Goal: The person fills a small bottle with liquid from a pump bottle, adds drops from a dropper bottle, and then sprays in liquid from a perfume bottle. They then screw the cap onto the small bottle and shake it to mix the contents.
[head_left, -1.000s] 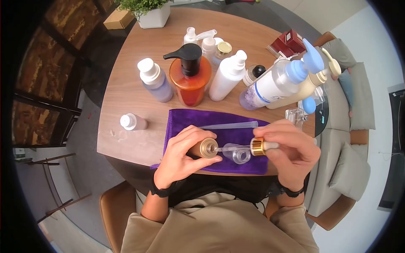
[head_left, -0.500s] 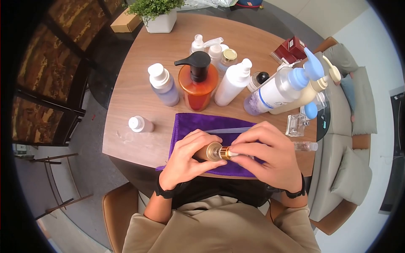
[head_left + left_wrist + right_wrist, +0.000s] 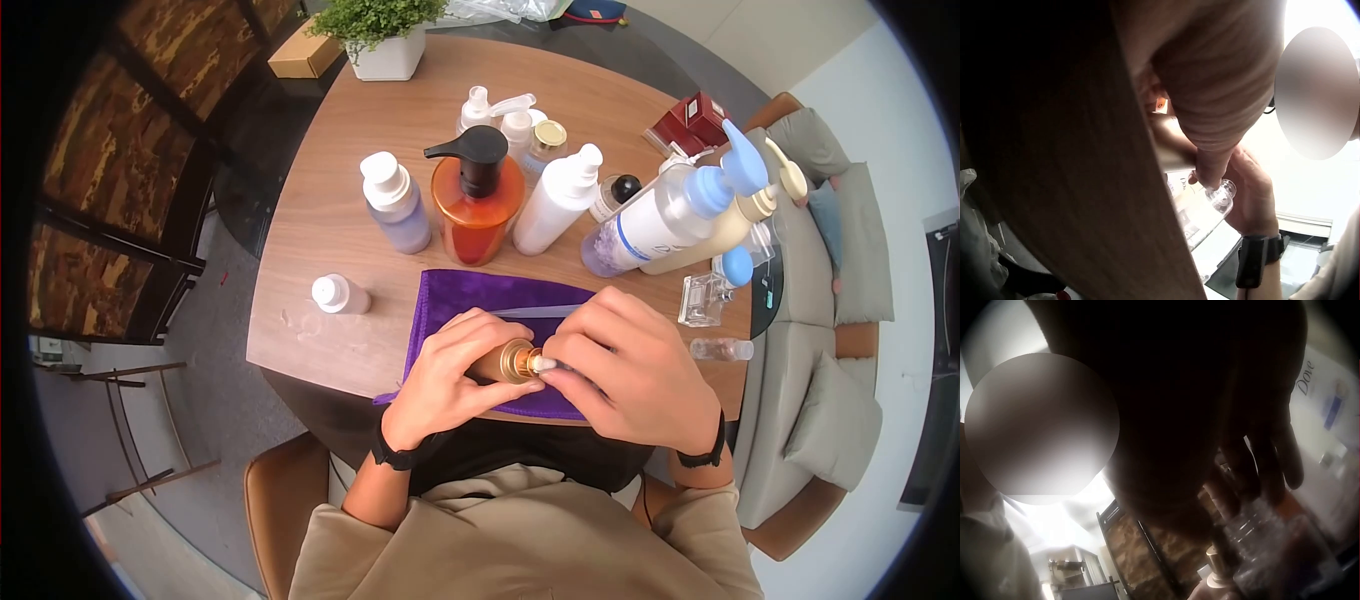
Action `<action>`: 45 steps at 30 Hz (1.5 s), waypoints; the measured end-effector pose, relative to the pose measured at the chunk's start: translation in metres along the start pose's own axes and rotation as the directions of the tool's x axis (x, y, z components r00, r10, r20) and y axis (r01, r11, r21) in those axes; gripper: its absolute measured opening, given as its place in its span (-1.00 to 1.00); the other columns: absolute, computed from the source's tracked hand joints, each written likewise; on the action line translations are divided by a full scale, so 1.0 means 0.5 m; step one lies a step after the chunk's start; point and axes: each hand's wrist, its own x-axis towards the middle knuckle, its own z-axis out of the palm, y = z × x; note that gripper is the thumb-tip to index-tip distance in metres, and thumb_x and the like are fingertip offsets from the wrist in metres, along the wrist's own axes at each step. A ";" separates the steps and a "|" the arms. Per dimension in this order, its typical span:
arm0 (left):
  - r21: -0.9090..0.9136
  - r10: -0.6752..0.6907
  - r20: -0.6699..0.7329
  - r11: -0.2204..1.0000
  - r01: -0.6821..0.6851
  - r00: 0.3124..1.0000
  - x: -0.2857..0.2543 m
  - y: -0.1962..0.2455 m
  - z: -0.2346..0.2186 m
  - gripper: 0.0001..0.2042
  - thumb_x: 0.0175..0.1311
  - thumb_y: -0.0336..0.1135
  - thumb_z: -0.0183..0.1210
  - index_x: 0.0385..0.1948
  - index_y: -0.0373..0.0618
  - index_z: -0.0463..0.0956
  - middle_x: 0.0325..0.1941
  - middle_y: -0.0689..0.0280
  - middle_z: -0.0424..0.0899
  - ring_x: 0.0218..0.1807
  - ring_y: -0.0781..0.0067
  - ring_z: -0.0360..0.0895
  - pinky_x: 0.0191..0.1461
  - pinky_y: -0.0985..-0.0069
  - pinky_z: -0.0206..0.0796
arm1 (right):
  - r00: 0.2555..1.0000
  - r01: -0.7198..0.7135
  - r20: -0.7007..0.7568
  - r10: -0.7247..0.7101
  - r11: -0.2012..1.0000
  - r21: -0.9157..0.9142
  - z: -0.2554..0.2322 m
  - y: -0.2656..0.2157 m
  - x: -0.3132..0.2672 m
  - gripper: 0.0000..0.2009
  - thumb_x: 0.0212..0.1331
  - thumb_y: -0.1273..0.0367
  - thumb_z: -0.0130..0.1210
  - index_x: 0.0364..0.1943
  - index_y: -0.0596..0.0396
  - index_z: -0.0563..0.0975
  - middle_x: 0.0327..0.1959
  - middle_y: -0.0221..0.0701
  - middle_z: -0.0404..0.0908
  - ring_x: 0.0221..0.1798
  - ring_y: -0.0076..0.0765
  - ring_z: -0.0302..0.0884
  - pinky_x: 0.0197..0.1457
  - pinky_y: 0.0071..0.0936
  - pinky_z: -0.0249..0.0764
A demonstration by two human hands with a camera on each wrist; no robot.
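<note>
In the head view my left hand (image 3: 447, 385) grips a gold-brown dropper bottle (image 3: 490, 364), its mouth tilted toward the right hand. With thumb and fingertips, my right hand (image 3: 640, 380) pinches the dropper cap (image 3: 538, 364), whose gold collar sits at the bottle's mouth and whose pale bulb shows between the fingers. The glass pipette is hidden. Under both hands lies a purple cloth (image 3: 440, 300) with a translucent flat strip (image 3: 535, 312) on it. A small clear bottle (image 3: 1254, 531) shows close below the right hand in the right wrist view; the hand hides it in the head view.
Beyond the cloth stand an amber pump bottle (image 3: 475, 210), a white bottle (image 3: 550, 210), a lilac bottle (image 3: 400, 215) and a large blue-pump bottle (image 3: 640, 235). A small white-capped bottle (image 3: 340, 295) is at left; a clear bottle (image 3: 720, 349) lies at right.
My right hand has moved left, bringing the dropper from apart beside the bottle onto its mouth. The left hand keeps its grip on the bottle. The head view has shifted slightly.
</note>
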 end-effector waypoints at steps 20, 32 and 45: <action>-0.002 0.019 0.000 1.000 -0.019 1.000 -0.002 -0.008 0.000 -0.53 0.00 -0.33 0.65 -0.04 -0.27 0.68 -0.14 0.12 0.75 -0.14 0.12 0.66 -0.02 0.28 0.53 | 0.999 0.041 -0.029 -0.042 0.999 -0.024 0.002 -0.006 0.025 -0.77 0.09 0.33 0.45 -0.37 0.12 0.59 -0.27 -0.38 0.49 -0.13 -0.18 0.43 -0.09 -0.24 0.45; 0.001 0.025 0.013 1.000 -0.025 1.000 0.002 -0.005 0.000 -0.54 0.00 -0.36 0.64 -0.04 -0.27 0.68 -0.14 0.12 0.74 -0.14 0.11 0.66 -0.03 0.28 0.52 | 0.999 0.052 0.016 -0.051 0.998 -0.034 0.011 -0.006 0.020 -0.84 0.09 0.38 0.37 -0.37 0.08 0.58 -0.31 -0.40 0.44 -0.16 -0.19 0.40 -0.16 -0.27 0.39; -0.032 0.001 -0.009 0.999 -0.002 1.000 -0.006 -0.013 -0.003 -0.55 0.06 -0.32 0.63 -0.03 -0.25 0.68 -0.10 0.12 0.77 -0.11 0.09 0.67 -0.01 0.25 0.55 | 0.997 0.054 -0.050 -0.057 0.997 -0.059 0.024 -0.012 0.026 -0.79 0.14 0.34 0.37 -0.32 0.09 0.54 -0.31 -0.40 0.38 -0.18 -0.20 0.36 -0.15 -0.28 0.38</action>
